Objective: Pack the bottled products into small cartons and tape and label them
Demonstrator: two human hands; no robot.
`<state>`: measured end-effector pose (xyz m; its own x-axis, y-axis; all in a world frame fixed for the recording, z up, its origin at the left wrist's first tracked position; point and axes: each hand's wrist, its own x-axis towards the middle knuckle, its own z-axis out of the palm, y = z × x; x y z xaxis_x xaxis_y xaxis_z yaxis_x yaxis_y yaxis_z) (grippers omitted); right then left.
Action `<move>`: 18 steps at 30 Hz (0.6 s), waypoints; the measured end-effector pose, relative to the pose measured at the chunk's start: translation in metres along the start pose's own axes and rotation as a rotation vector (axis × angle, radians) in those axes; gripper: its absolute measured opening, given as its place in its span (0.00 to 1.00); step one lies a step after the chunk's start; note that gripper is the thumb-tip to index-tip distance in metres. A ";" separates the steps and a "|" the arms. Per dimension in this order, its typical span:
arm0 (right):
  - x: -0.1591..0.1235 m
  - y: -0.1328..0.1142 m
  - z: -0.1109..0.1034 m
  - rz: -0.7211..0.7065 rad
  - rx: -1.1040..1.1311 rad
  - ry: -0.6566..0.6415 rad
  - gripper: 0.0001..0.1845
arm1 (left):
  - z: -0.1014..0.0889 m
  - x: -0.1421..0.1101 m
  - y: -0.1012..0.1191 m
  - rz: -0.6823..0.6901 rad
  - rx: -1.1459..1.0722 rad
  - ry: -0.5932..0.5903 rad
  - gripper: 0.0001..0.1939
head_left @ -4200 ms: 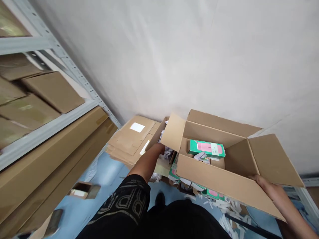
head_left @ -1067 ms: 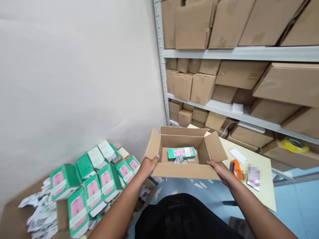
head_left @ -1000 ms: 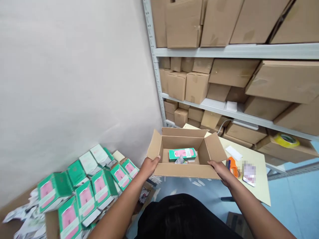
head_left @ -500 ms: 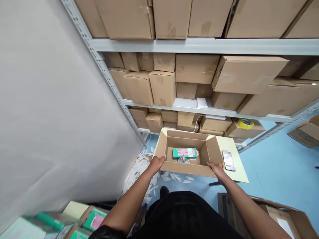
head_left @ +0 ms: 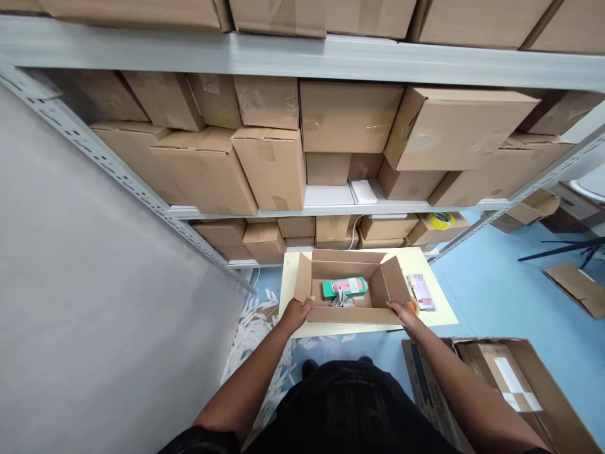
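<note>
Most of the view is taken up by a big metal rack [head_left: 283,57], and its shelves are pretty much crammed with brown cartons [head_left: 269,164]. The left side is filled by a plain grey wall [head_left: 94,252], and the blue floor [head_left: 482,271] can be seen over on the right. A cream table [head_left: 416,261] is parked up against the rack. Down at lower right, a large carton [head_left: 553,391] is left open with a smaller labelled box [head_left: 484,362] tucked in it. Next size down is the open carton [head_left: 352,315], flaps spread, held over the table; whether it's actually resting on the top or held just above can't be told. A green-and-pink box [head_left: 345,287] is laid flat inside it, toward the back. The near rim is grasped at both ends: the left corner is pinched by the left hand [head_left: 299,312], thumb over the edge, and the right corner is gripped by the right hand [head_left: 405,315]. Right of the carton, something pixelated [head_left: 422,293] is set on the table. A roll of yellow tape [head_left: 442,225] is perched on a low-shelf carton. Some crumpled paper [head_left: 341,299] is stuffed in front of the green-and-pink box. An orange item [head_left: 411,307] is mostly hidden by the right hand and carton. Smallest of all, white paper strips [head_left: 248,340] are scattered along the wall.
</note>
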<state>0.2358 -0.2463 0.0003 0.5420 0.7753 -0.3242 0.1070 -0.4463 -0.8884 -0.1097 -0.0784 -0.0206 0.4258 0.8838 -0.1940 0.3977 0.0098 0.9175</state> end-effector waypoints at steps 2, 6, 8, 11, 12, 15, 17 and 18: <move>-0.001 0.001 -0.011 -0.003 0.052 -0.026 0.33 | -0.006 -0.006 0.003 0.078 -0.016 -0.019 0.34; -0.005 0.005 -0.034 -0.277 -0.046 -0.114 0.37 | -0.018 -0.026 0.010 0.253 0.084 -0.035 0.35; -0.005 0.008 -0.041 -0.446 -0.165 -0.249 0.37 | -0.019 -0.033 0.014 0.315 0.184 -0.124 0.33; -0.002 0.011 -0.047 -0.627 -0.349 -0.436 0.39 | -0.014 -0.035 0.019 0.314 0.256 -0.212 0.30; 0.000 0.012 -0.048 -0.659 -0.403 -0.458 0.40 | -0.012 -0.034 0.021 0.299 0.254 -0.201 0.30; 0.005 0.010 -0.049 -0.703 -0.503 -0.472 0.42 | -0.008 -0.032 0.025 0.250 0.222 -0.168 0.32; 0.007 0.007 -0.052 -0.713 -0.527 -0.480 0.39 | -0.009 -0.032 0.028 0.199 0.199 -0.191 0.32; 0.006 0.006 -0.054 -0.715 -0.529 -0.492 0.37 | -0.010 -0.032 0.029 0.169 0.184 -0.209 0.32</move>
<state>0.2846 -0.2676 0.0106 -0.1838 0.9827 0.0231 0.6919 0.1460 -0.7071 -0.1200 -0.1017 0.0159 0.6485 0.7502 -0.1292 0.4397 -0.2305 0.8681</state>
